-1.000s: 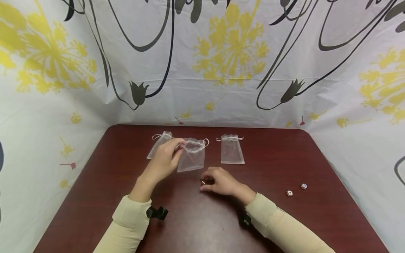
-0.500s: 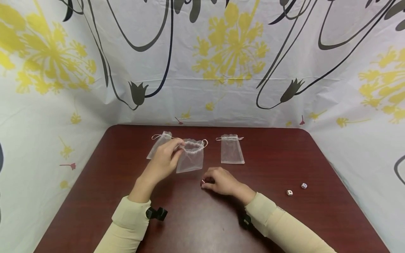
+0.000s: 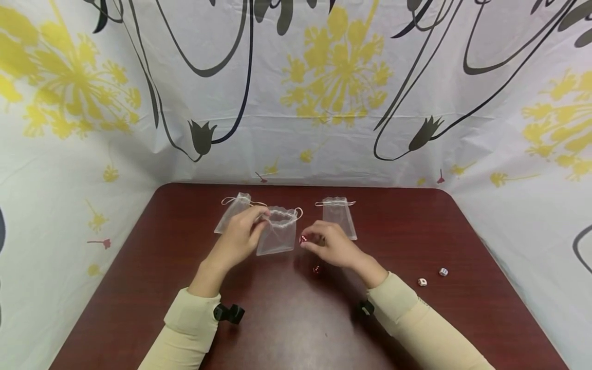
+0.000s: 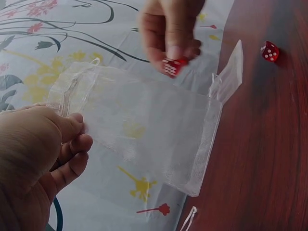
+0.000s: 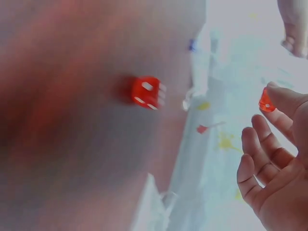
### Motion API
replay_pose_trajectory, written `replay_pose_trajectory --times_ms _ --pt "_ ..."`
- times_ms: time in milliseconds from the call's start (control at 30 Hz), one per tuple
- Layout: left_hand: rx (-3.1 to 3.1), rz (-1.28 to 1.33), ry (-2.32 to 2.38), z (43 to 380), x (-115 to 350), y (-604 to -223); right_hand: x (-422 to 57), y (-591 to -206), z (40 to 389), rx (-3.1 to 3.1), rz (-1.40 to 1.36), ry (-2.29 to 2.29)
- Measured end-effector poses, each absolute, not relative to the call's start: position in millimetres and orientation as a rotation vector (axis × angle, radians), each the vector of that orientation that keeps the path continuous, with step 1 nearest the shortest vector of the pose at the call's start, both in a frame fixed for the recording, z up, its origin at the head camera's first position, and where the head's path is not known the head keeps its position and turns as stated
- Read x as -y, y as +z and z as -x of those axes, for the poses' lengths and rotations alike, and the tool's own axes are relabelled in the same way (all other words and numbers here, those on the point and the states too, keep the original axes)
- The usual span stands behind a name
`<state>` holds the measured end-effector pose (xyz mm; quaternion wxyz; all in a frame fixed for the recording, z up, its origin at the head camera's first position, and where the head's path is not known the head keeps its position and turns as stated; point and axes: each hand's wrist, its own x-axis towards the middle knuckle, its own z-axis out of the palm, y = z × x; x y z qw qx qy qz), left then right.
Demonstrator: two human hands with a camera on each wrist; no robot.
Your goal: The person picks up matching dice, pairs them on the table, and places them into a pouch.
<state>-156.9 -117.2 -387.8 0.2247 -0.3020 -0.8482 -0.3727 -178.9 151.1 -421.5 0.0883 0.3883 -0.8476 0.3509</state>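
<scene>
My left hand point(image 3: 236, 231) pinches the top edge of a sheer white drawstring bag point(image 3: 277, 240) between thumb and fingers, and its mouth gapes. In the left wrist view the bag point(image 4: 149, 125) hangs see-through, with no object showing inside. Just right of it, my right hand point(image 3: 336, 247) pinches a red translucent die point(image 3: 302, 239) with white pips, raised near the bag's upper side. That die point(image 5: 266, 100) sits between thumb and index fingertip in the right wrist view, the other fingers loosely bent. Below, a second red die point(image 3: 316, 269) lies on the table.
A flat drawstring bag point(image 3: 233, 215) lies behind my left hand; another bag point(image 3: 338, 218) lies behind the right, partly covered by it. To the right rest a white die point(image 3: 423, 282) and a second pale die point(image 3: 443, 272). A patterned curtain point(image 3: 296, 149) rises behind the dark red table point(image 3: 296, 329).
My right hand has lifted one red die off the table and moved it up toward the bag, uncovering the second red die. The left hand keeps its grip, the bag shifting slightly down.
</scene>
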Motion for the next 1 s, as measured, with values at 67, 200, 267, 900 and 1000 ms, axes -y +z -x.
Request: replay_pose_trajectory --times_ms 67,200,267,900,1000 --pt "2.335 0.838 -1.036 157.2 117.0 -388.9 -153.7 -413.8 181.9 2.499 -1.157 1.040" --pt "2.338 0.838 -1.045 158.5 117.4 -390.5 -158.8 -399.9 186.6 2.472 -1.157 1.014" --pt "2.348 0.835 -1.042 159.3 118.0 -391.4 -160.9 -393.5 188.6 2.460 -1.161 1.004" --pt "2.362 0.913 -1.003 166.3 108.4 -398.2 -149.5 -345.2 195.5 2.417 -1.193 1.033" --pt "2.359 0.935 -1.015 165.8 102.8 -397.7 -141.7 -342.6 193.7 2.418 -1.207 1.040"
